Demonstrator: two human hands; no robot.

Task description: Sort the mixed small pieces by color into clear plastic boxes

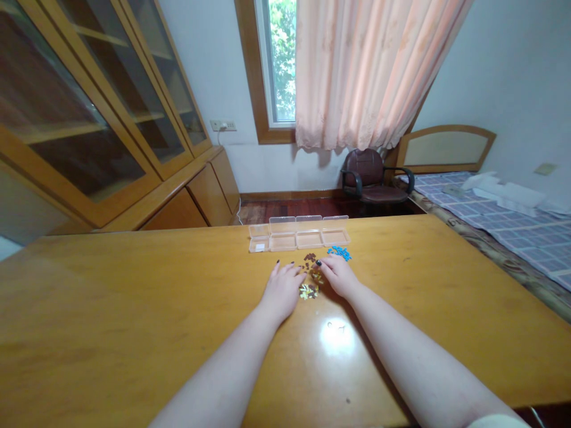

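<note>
Small brown pieces (309,257) lie loose on the wooden table (178,309), with a few more scattered just below them. Nearer to me is a small pile of pale yellow and dark pieces (308,291), and some gold-brown pieces (317,277) are between my hands. My left hand (282,290) rests palm down with its fingers apart, fingertips at the left edge of these pieces. From the right, my right hand (339,274) reaches in with fingers drawn together over the pieces; what is between its fingertips is hidden. Bright blue pieces (339,253) lie just beyond it.
Behind the pieces stands a clear plastic box (309,240) with several compartments, their lids raised; a white label is in the leftmost one. Past the table are a dark red armchair (372,178), a bed (504,208) at right, and a glass-door cabinet (156,172) at left.
</note>
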